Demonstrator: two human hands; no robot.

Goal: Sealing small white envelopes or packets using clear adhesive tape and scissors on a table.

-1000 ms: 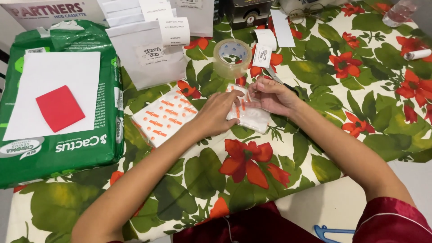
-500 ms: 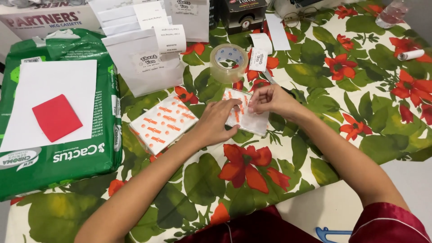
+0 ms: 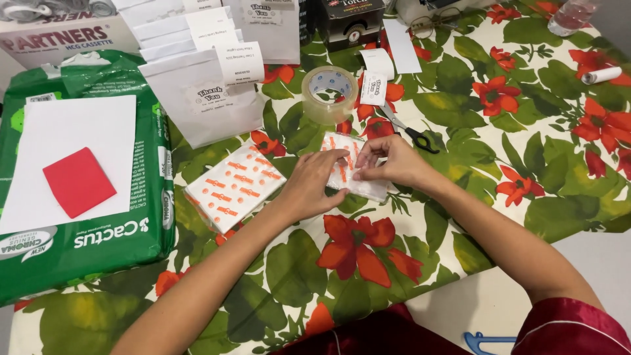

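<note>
A small white packet with orange print [image 3: 358,187] lies on the floral tablecloth [image 3: 460,125] near the middle. My left hand [image 3: 314,184] grips its left end with fingers over the top. My right hand [image 3: 393,162] pinches its upper right part, thumb and fingers pressed on the wrap. A second, larger white packet with orange marks [image 3: 233,186] lies flat just left of my left hand, untouched.
A roll of clear tape [image 3: 329,92] and black-handled scissors [image 3: 411,133] lie just beyond my hands. White paper bags with labels [image 3: 204,98] stand at the back left. A big green pack [image 3: 85,233] carries a white sheet and red square [image 3: 78,181].
Both hands stay on the small packet and have shifted their fingers along it. The view has tilted slightly, so everything sits a little lower in frame.
</note>
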